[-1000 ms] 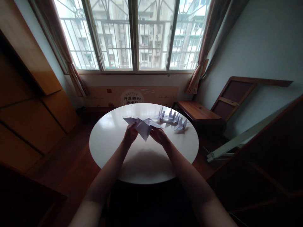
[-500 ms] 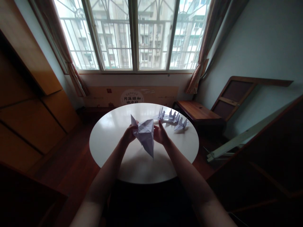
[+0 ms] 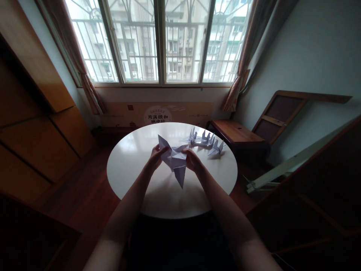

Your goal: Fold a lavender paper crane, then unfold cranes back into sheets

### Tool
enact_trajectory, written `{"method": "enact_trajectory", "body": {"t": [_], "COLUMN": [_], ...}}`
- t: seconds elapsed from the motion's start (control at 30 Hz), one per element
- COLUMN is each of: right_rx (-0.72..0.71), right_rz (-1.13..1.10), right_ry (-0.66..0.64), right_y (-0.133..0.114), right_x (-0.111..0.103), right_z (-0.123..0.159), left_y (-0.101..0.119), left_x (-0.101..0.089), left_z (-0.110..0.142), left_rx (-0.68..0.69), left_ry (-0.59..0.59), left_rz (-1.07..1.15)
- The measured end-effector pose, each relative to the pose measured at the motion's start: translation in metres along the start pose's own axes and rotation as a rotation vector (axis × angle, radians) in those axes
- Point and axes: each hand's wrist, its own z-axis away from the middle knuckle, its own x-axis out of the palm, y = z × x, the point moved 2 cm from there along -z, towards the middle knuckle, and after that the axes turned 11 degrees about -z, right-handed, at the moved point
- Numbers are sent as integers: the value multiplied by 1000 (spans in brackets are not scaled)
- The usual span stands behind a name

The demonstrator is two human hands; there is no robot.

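Observation:
Between my two hands, above the white round table (image 3: 126,169), is a partly opened sheet of folded white paper (image 3: 178,162). One pointed flap rises at its upper left and another points down toward me. My left hand (image 3: 156,156) pinches the left side, thumb on top of the paper. On the right edge my right hand (image 3: 192,159) is closed, its thumb pressing the upper right corner; the fingers beneath are partly hidden. Several folded paper cranes (image 3: 216,148) stand on the table's far right part, beyond my right hand.
A wooden bench (image 3: 237,131) is behind the table on the right, with a wooden frame (image 3: 278,116) leaning by the wall. A long printed box (image 3: 121,113) lies under the window. Wooden cabinets (image 3: 28,150) line the left side.
The paper's middle has been spread and its flaps have shifted. My right hand has moved from beside the paper's edge to gripping its upper right corner. My left thumb now lies across the paper.

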Motion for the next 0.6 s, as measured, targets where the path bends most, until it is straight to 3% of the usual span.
{"method": "enact_trajectory", "body": {"t": [0.2,0.6], "right_rx": [152,133], "right_rz": [-46,-65], "right_ry": [114,54], "right_y": [-3,-1], "right_x": [-4,-6], "right_z": [1,2], "left_y": [2,-2], "left_x": [1,0], "left_z": [3,4], "left_rx": [21,-63], "left_ry": [-103,-149], "left_rz": [-45,104]}}
